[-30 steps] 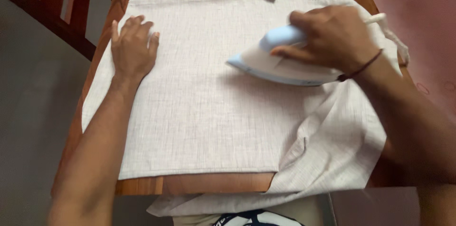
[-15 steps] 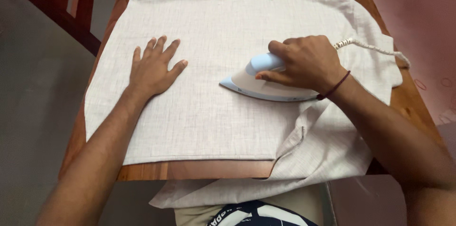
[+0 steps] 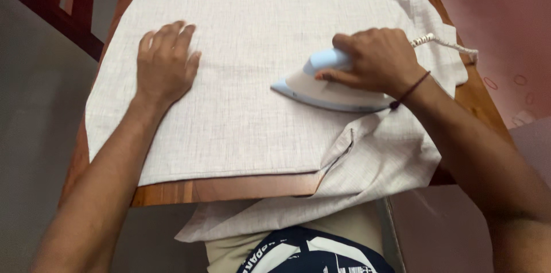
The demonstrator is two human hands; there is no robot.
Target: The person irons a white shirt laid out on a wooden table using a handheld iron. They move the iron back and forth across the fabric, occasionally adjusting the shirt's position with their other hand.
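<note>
- Both arms are bare all the way up, no sleeves showing anywhere.
- Left hand (image 3: 165, 66): no rings, no watch, nothing on the wrist.
- Right hand (image 3: 379, 61): a thin dark reddish thread band (image 3: 408, 92) around the wrist, looks like there's a little knot or bead on it.
- Just below the table edge (image 3: 229, 190): khaki-ish top with a dark navy and white print (image 3: 310, 256) across it.

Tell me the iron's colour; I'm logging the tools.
The iron is white with a pale blue handle, seen in the head view.
</note>
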